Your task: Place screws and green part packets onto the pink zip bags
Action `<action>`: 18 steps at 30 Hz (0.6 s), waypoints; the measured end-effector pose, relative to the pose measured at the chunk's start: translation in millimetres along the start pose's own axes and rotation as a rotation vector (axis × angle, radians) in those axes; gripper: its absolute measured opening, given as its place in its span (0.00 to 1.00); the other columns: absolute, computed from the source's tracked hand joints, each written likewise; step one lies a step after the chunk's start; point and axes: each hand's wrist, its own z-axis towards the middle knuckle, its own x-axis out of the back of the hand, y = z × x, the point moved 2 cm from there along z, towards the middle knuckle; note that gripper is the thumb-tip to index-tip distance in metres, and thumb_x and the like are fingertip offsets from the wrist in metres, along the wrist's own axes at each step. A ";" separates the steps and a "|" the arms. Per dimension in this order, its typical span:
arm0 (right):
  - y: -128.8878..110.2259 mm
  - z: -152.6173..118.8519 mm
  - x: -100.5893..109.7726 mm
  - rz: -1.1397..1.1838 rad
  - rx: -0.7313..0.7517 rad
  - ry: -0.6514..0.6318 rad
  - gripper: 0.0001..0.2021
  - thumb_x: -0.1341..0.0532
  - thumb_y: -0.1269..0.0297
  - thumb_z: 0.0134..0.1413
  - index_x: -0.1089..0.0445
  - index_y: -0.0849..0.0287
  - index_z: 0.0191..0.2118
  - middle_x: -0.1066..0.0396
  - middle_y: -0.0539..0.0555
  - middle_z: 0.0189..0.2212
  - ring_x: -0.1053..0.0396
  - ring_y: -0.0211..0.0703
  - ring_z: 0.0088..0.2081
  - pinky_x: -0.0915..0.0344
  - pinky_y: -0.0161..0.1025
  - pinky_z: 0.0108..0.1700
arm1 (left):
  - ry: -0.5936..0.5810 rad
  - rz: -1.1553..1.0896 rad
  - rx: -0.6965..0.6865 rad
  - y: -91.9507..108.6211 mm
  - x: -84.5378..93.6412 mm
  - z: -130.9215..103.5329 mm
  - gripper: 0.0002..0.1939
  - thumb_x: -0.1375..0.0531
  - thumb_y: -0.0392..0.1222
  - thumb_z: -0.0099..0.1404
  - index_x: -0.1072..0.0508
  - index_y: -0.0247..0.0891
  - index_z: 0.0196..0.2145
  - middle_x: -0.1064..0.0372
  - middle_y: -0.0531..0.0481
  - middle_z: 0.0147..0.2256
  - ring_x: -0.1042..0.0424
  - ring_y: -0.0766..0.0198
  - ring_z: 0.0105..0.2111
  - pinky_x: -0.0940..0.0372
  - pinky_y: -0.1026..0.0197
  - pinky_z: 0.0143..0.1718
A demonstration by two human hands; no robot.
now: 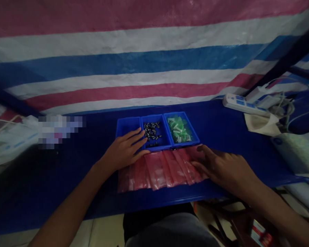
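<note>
A row of overlapping pink plastic bags (158, 169) lies along the near side of three blue bins standing side by side. My left hand (125, 149) is open, fingers spread over the left bin (128, 122) and the edge of the middle bin (163, 140), its thumb at the top of the bags. Small dark metal parts (150, 130) are scattered in that middle bin. In the right bin (194, 135) are silvery pieces and green plastic bags (180, 125). My right hand (221, 166) touches the right end of the row, thumb and forefinger apart over the pink plastic.
The table has a dark blue cover (98, 195). A white power strip (243, 103) with plugs and cables is at the right, beside a beige item (262, 124). White cables and another strip (18, 139) lie at the left. A striped sheet (144, 61) hangs behind.
</note>
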 end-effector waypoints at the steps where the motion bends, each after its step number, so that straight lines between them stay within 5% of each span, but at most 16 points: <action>1: 1.0 -6.7 -6.6 0.004 -0.033 -0.059 0.17 0.43 0.49 0.70 0.27 0.56 0.48 0.18 0.57 0.32 0.22 0.53 0.24 0.47 0.41 0.23 | -0.011 -0.011 0.011 -0.9 -0.4 0.5 0.17 0.38 0.49 0.78 0.18 0.34 0.52 0.20 0.37 0.55 0.21 0.47 0.59 0.22 0.49 0.59; 3: -2.9 -13.2 -15.0 0.090 -0.064 -0.133 0.18 0.44 0.47 0.70 0.30 0.58 0.47 0.18 0.59 0.33 0.21 0.55 0.27 0.44 0.41 0.26 | -0.042 -0.041 0.035 -2.0 0.3 2.1 0.17 0.38 0.50 0.77 0.18 0.34 0.53 0.21 0.37 0.55 0.22 0.46 0.60 0.23 0.48 0.59; 7: -15.7 -8.0 -13.0 0.249 -0.096 -0.083 0.14 0.45 0.50 0.68 0.32 0.55 0.40 0.22 0.56 0.26 0.25 0.53 0.24 0.49 0.40 0.27 | -0.099 -0.075 0.126 14.3 11.6 7.7 0.15 0.37 0.45 0.77 0.19 0.35 0.54 0.23 0.34 0.58 0.25 0.43 0.62 0.21 0.45 0.56; 10: -17.3 -4.9 -5.2 0.308 -0.106 -0.033 0.09 0.44 0.56 0.63 0.33 0.54 0.36 0.23 0.54 0.25 0.30 0.48 0.21 0.52 0.41 0.27 | 0.076 -0.115 0.252 55.9 26.6 9.9 0.12 0.36 0.35 0.74 0.19 0.36 0.53 0.23 0.37 0.58 0.24 0.45 0.62 0.22 0.46 0.58; 13: -16.8 -10.5 7.4 0.408 -0.111 0.076 0.06 0.44 0.61 0.60 0.35 0.53 0.32 0.27 0.51 0.21 0.33 0.45 0.20 0.47 0.41 0.28 | 0.276 -0.521 0.486 111.8 28.1 6.3 0.12 0.34 0.34 0.73 0.19 0.41 0.52 0.17 0.47 0.49 0.17 0.56 0.52 0.22 0.53 0.58; 15: -22.8 -17.7 17.8 0.508 -0.087 0.156 0.07 0.45 0.62 0.61 0.35 0.53 0.31 0.29 0.49 0.20 0.33 0.42 0.21 0.42 0.40 0.29 | 0.267 -0.612 0.567 147.6 21.0 4.7 0.13 0.37 0.38 0.77 0.22 0.42 0.57 0.17 0.47 0.48 0.16 0.60 0.45 0.19 0.58 0.50; 18: -44.1 -26.6 30.6 0.686 0.032 0.198 0.12 0.44 0.59 0.68 0.32 0.53 0.32 0.28 0.48 0.23 0.31 0.40 0.23 0.36 0.38 0.29 | 0.232 -1.021 0.740 181.3 9.3 5.9 0.28 0.39 0.54 0.78 0.34 0.44 0.70 0.22 0.40 0.58 0.17 0.53 0.50 0.18 0.53 0.48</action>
